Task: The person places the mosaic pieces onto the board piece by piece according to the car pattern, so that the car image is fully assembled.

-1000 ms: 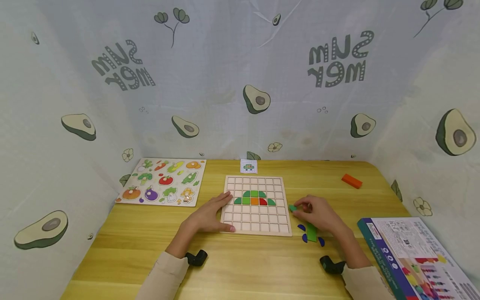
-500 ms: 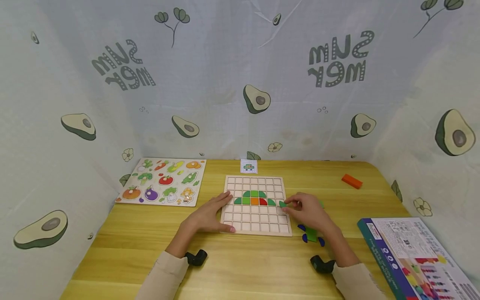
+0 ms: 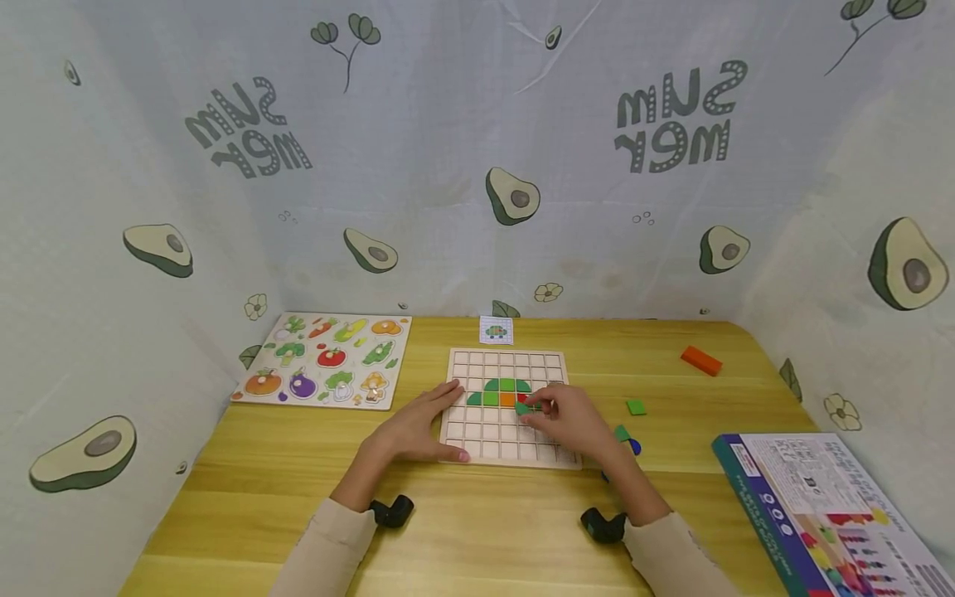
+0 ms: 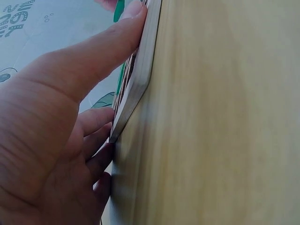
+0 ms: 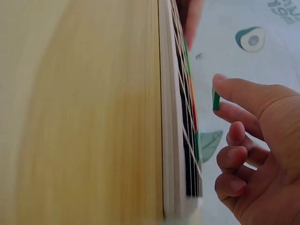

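Note:
A wooden grid board (image 3: 515, 431) lies mid-table, bearing a dome-like pattern of green tiles (image 3: 507, 385), an orange tile (image 3: 507, 400) and a red tile (image 3: 521, 398). My left hand (image 3: 418, 427) rests at its left side, fingers along the edge and thumb over the front rim. My right hand (image 3: 570, 419) pinches a green rounded tile (image 5: 216, 99) between thumb and index finger, raised over the board's middle. Its other fingers are loosely curled. That hand covers part of the board's right side.
Behind the board lies a small pattern card (image 3: 496, 331). A vegetable puzzle (image 3: 321, 377) is at the left. On the right are a green square tile (image 3: 636, 407), a blue half-round tile (image 3: 636, 447), an orange block (image 3: 701, 361) and a printed box (image 3: 791, 489).
My right hand has carried the green rounded tile leftward from beside the board to over its middle. A green square tile has come into view behind it. My left hand stays put.

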`<act>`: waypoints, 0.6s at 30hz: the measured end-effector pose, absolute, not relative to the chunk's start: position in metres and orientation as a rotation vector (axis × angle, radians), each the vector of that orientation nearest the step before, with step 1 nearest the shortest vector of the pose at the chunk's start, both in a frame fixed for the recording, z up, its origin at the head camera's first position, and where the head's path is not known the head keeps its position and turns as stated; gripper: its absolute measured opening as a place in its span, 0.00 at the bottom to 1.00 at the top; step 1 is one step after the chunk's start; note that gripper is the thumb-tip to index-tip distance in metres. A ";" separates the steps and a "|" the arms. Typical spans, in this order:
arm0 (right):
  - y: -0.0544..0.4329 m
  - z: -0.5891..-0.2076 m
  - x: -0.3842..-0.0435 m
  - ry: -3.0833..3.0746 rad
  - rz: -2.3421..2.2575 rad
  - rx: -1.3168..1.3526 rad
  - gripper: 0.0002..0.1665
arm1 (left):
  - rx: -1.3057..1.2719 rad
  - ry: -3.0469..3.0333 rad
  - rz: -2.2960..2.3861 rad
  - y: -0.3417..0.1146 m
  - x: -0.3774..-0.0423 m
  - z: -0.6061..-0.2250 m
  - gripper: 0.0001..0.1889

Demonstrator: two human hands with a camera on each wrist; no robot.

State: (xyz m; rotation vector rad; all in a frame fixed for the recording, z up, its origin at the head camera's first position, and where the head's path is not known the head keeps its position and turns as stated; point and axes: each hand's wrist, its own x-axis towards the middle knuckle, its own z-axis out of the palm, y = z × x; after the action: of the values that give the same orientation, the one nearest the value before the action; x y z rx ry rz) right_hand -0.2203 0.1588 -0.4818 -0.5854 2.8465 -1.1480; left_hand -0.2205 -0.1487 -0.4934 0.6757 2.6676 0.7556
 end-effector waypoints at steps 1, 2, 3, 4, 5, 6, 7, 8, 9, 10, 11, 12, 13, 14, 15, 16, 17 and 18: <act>0.155 -0.482 -0.221 2.847 -1.148 -0.582 0.12 | 0.674 2.668 0.756 -0.149 -0.221 -0.493 0.60; 0.150 -0.482 -0.222 2.848 -1.149 -0.581 0.12 | 0.672 2.669 0.756 -0.148 -0.221 -0.493 0.60; 0.146 -0.483 -0.222 2.849 -1.148 -0.583 0.12 | 0.671 2.669 0.756 -0.148 -0.221 -0.494 0.60; 0.142 -0.483 -0.222 2.849 -1.147 -0.585 0.13 | 0.671 2.669 0.758 -0.148 -0.221 -0.494 0.60; 0.139 -0.483 -0.223 2.848 -1.147 -0.591 0.13 | 0.672 2.671 0.758 -0.148 -0.221 -0.494 0.60; 0.135 -0.483 -0.223 2.840 -1.151 -0.591 0.13 | 0.674 2.673 0.757 -0.148 -0.221 -0.494 0.60; 0.131 -0.483 -0.223 2.834 -1.152 -0.592 0.13 | 0.677 2.675 0.756 -0.148 -0.221 -0.494 0.60; 0.128 -0.483 -0.223 2.831 -1.147 -0.597 0.12 | 0.679 2.676 0.752 -0.148 -0.222 -0.494 0.60; 0.124 -0.484 -0.223 2.828 -1.141 -0.599 0.12 | 0.681 2.677 0.750 -0.148 -0.222 -0.494 0.60; 0.121 -0.484 -0.223 2.824 -1.134 -0.602 0.12 | 0.682 2.678 0.750 -0.148 -0.222 -0.494 0.60; 0.118 -0.484 -0.223 2.819 -1.130 -0.602 0.12 | 0.683 2.679 0.747 -0.148 -0.222 -0.494 0.60; 0.116 -0.484 -0.223 2.818 -1.122 -0.596 0.11 | 0.683 2.679 0.745 -0.148 -0.222 -0.494 0.60; 0.113 -0.484 -0.223 2.820 -1.115 -0.595 0.11 | 0.683 2.679 0.743 -0.147 -0.222 -0.494 0.60; 0.111 -0.484 -0.223 2.821 -1.108 -0.594 0.11 | 0.683 2.679 0.740 -0.147 -0.222 -0.493 0.61; 0.109 -0.484 -0.223 2.824 -1.101 -0.594 0.11 | 0.688 2.680 0.743 -0.148 -0.222 -0.493 0.61; 0.107 -0.484 -0.223 2.823 -1.102 -0.598 0.11 | 0.689 2.681 0.740 -0.148 -0.222 -0.493 0.61; 0.105 -0.484 -0.223 2.823 -1.101 -0.602 0.11 | 0.689 2.680 0.733 -0.148 -0.222 -0.493 0.61; 0.103 -0.483 -0.223 2.824 -1.098 -0.604 0.11 | 0.692 2.681 0.732 -0.148 -0.222 -0.493 0.61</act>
State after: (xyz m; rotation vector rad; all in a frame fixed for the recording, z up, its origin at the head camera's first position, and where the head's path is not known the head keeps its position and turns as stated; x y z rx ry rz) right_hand -0.2235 0.1029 -0.4834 -0.6042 2.8236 -1.0977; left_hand -0.2220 -0.1478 -0.4927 0.6920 2.6811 0.7325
